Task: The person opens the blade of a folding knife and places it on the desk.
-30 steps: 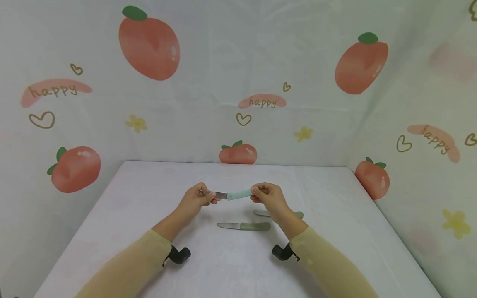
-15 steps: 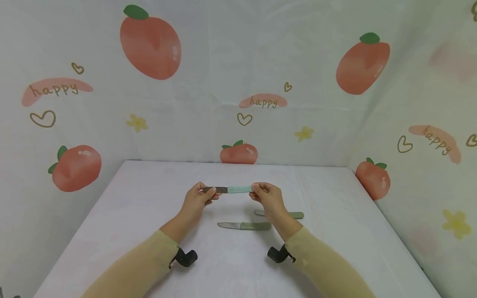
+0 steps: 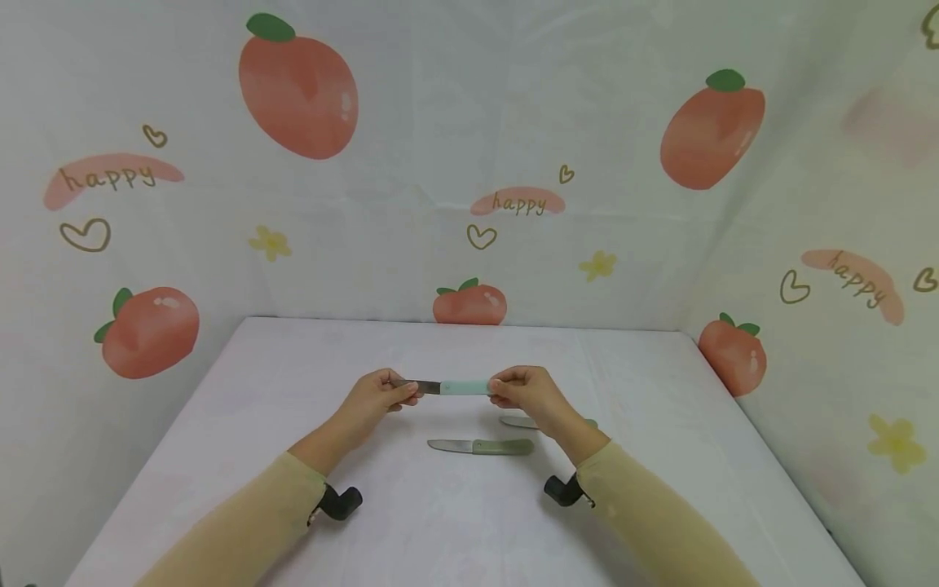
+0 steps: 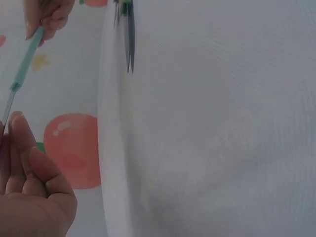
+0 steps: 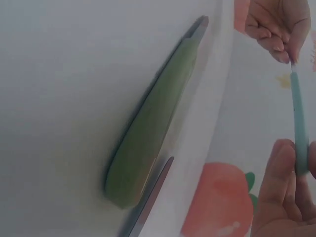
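Between both hands, a knife with a light turquoise handle (image 3: 465, 388) is held level above the table in the head view. My left hand (image 3: 372, 401) pinches its metal blade, whose tip is hidden by the fingers. The end of the handle is pinched by my right hand (image 3: 534, 399). Below lies a knife with an olive-green handle (image 3: 502, 447), blade pointing left. Another green-handled knife (image 3: 519, 422) rests behind it, mostly covered by my right wrist. In the right wrist view the nearer green handle (image 5: 153, 123) shows large, and the turquoise handle (image 5: 299, 116) stands between the fingers.
A white cloth covers the table (image 3: 411, 522). Behind and beside it hangs a white curtain (image 3: 411, 163) printed with red fruit, hearts and flowers. A small black camera (image 3: 341, 503) sits on the left wrist, another black camera (image 3: 563, 491) on the right.
The turquoise-handled knife went from slanted to nearly level and has shifted slightly left and lower in the head view. Both hands keep their hold; the two green-handled knives have stayed put.
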`<state>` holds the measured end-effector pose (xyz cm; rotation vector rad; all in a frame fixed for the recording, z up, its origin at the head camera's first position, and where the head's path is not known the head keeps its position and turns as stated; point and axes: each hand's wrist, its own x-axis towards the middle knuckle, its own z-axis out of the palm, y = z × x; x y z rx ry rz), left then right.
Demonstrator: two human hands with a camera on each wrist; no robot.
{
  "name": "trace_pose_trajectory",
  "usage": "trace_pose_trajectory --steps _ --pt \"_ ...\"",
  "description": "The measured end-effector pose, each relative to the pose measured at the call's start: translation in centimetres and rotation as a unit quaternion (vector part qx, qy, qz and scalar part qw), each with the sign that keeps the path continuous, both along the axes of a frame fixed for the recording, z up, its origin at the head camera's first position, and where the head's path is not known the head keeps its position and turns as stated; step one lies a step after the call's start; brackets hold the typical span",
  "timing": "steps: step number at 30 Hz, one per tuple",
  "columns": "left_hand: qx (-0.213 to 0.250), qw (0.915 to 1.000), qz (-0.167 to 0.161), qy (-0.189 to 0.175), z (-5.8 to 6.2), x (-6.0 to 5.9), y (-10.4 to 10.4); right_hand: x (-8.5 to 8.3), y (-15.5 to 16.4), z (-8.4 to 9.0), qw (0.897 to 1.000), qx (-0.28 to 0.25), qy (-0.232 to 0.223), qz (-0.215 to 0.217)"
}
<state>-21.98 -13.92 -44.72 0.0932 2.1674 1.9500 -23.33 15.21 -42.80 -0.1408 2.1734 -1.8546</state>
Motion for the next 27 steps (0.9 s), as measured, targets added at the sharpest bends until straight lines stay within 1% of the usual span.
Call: trace_pose_trajectory --steps 3,7,12,16,22,25,27 --pt "-0.026 0.9996 -0.009 -0.007 -0.2 -0.1 -0.5 0.0 0.2 -0.1 0.999 0.031 0.0 0.028" --pt "-0.075 0.9967 -0.03 -0.002 -0.4 -0.1 -1.1 0.0 0.3 -0.2 0.996 0.063 0.001 0.059" --pt "-0.142 0.9883 -0.055 0.009 -0.5 0.0 -1.7 -0.3 0.5 -0.4 0.99 0.102 0.008 0.096" --pt "-0.182 0.9804 -0.074 0.016 -0.5 0.1 -2.0 -0.4 0.6 -0.6 0.985 0.127 0.007 0.113" --pt "-0.213 0.9714 -0.1 0.03 -0.9 0.1 -2.7 -0.4 0.4 -0.6 0.981 0.144 0.007 0.13" --pt "-0.225 0.9677 -0.107 0.037 -1.0 0.1 -3.1 -0.3 0.1 -0.7 0.98 0.15 0.011 0.133" --pt "-0.231 0.9663 -0.106 0.04 -1.1 0.1 -3.4 -0.3 -0.2 -0.8 0.977 0.16 0.023 0.136"
